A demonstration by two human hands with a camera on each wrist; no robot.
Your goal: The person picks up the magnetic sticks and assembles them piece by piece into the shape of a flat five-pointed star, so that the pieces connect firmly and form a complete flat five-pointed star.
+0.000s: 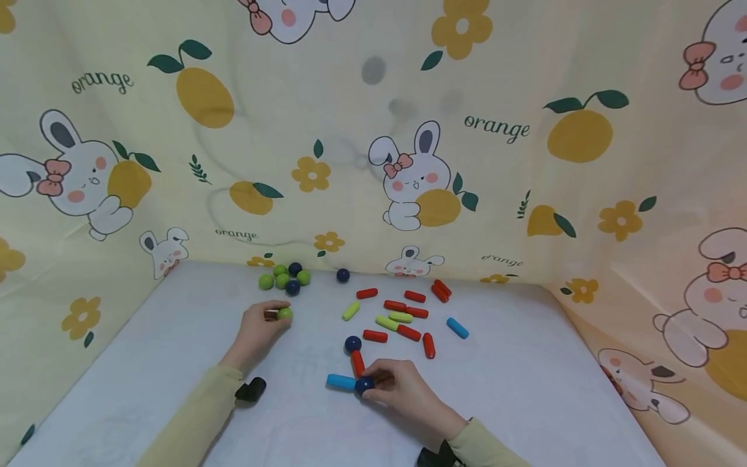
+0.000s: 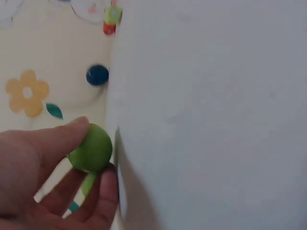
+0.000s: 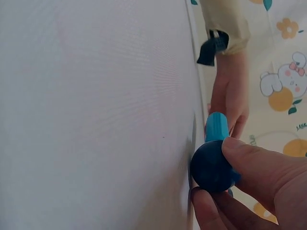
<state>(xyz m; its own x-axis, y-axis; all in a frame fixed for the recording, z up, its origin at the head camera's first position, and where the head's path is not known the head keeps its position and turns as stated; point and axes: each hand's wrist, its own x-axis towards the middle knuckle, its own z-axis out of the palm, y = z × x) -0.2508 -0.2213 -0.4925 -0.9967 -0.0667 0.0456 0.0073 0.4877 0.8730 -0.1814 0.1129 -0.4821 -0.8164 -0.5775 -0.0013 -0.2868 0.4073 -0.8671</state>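
Note:
My left hand [image 1: 259, 329] pinches a green ball [image 1: 284, 313] between thumb and fingers, left of the middle of the white table; the left wrist view shows this green ball [image 2: 92, 147] up close. Nearer the front, my right hand [image 1: 405, 390] pinches a dark blue ball [image 1: 364, 386]. A light blue rod [image 1: 341, 383] points left from that ball, and a red rod [image 1: 357, 364] runs away from it to a second dark blue ball [image 1: 353, 344]. In the right wrist view the thumb and fingers grip the dark blue ball [image 3: 212, 166], with the light blue rod [image 3: 217, 125] behind it.
A cluster of green balls [image 1: 266, 281] and dark blue balls [image 1: 292, 287] lies at the back left, with a lone dark blue ball [image 1: 343, 275] beside it. Several red rods [image 1: 375, 336], yellow-green rods [image 1: 351, 311] and one blue rod [image 1: 458, 327] are scattered right of centre. A patterned cloth [image 1: 350, 84] surrounds the table.

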